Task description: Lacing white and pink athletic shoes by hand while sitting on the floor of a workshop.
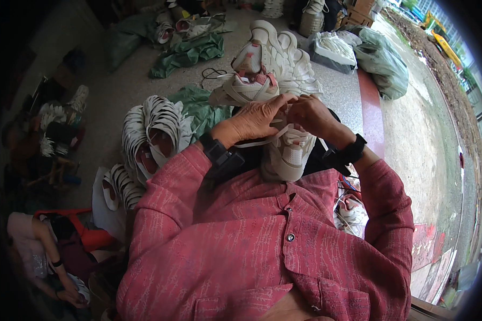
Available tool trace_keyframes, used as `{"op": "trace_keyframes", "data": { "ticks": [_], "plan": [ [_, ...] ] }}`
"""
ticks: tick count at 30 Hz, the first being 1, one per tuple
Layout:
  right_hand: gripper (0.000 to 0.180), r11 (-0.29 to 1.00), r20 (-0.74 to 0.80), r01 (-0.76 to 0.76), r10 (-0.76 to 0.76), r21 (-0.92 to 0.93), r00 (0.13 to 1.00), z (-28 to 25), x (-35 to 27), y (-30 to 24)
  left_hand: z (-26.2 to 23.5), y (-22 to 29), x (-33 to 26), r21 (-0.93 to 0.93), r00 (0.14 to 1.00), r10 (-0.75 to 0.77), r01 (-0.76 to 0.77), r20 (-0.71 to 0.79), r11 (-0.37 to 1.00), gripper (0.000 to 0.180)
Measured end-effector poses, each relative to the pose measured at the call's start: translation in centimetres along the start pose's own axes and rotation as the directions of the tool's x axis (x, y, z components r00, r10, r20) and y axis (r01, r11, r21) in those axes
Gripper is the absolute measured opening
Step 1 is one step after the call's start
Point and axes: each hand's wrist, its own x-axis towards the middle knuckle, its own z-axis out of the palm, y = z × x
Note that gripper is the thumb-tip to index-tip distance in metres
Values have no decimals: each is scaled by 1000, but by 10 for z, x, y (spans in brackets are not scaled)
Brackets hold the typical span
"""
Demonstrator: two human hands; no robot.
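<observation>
both hands pinch white shoelace at top of white sneaker (pixel 287 152) in lap: left hand (pixel 258 119) fingers pressed on lace, right hand (pixel 310 114) fingertips closed beside it. lace ends, eyelets hidden under fingers. stacked white sneakers (pixel 276 59) on floor beyond.

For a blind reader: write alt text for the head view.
Both hands, left hand and right hand, work a white lace on a white sneaker held in the lap. Piles of white shoe parts and finished sneakers cover the floor ahead.
</observation>
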Motion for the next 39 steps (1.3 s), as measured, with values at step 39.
{"op": "trace_keyframes", "data": {
  "ticks": [39],
  "plan": [
    [19, -51, -289, 485, 747, 873, 599, -165, -120, 52, -8, 6, 33, -372, 999, -37, 44, 26, 927, 32]
  ]
}}
